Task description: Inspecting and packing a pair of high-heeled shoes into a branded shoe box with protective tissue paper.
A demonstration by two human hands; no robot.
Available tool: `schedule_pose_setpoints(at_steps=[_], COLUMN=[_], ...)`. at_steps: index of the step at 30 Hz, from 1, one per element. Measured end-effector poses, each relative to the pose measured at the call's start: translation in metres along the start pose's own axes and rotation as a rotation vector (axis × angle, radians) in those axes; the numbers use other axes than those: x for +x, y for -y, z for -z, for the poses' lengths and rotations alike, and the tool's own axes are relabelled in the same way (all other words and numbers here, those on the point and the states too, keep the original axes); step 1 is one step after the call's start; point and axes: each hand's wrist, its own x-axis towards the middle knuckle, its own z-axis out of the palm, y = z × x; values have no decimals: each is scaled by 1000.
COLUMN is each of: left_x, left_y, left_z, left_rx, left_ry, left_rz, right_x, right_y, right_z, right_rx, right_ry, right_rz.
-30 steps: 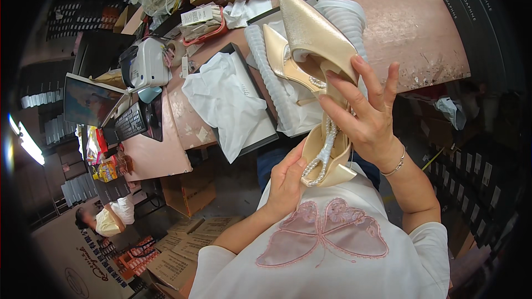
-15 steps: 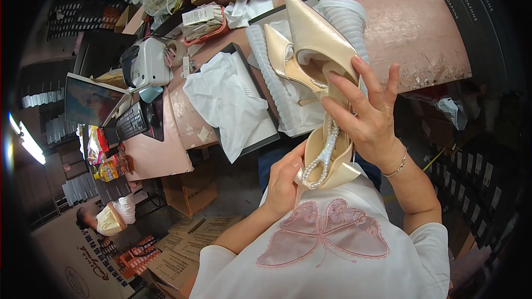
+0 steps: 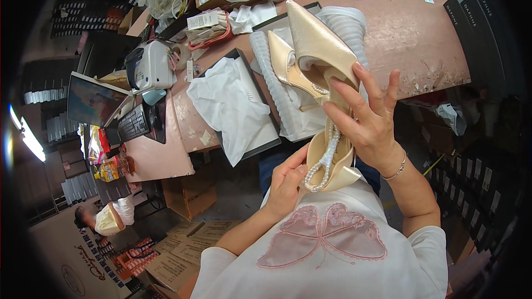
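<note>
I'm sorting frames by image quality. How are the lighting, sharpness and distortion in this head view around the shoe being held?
Head view: even indoor light, no hard glare on the satin shoe; shoe, right hand and left hand look sharp, without motion blur; fisheye bends the pink table edge, and the rim falls to black; a bright lamp streak shows at far left.

At centre frame the pointed shoe (image 3: 320, 50) is pale cream-gold satin with a white pearl strap (image 3: 326, 155). The bench (image 3: 410, 39) at upper right is dusty pink; white tissue paper (image 3: 233, 105) fills a black box tray (image 3: 275, 143) at centre left.
</note>
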Motion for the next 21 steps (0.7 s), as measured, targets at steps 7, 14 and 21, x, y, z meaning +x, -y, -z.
schedule_pose_setpoints(at_steps=[7,14,21], left_x=[-1,2,7], left_y=[2,1,-7], left_z=[-3,7,-10], left_rx=[128,145,-170], left_ry=[-59,-110,-108], left_rz=[-49,-30,39], right_x=[3,4,5], right_y=[0,5,5], right_z=[-2,0,-3], right_rx=[-26,-11,71], right_ry=[-49,-41,-86], right_rz=[19,12,4])
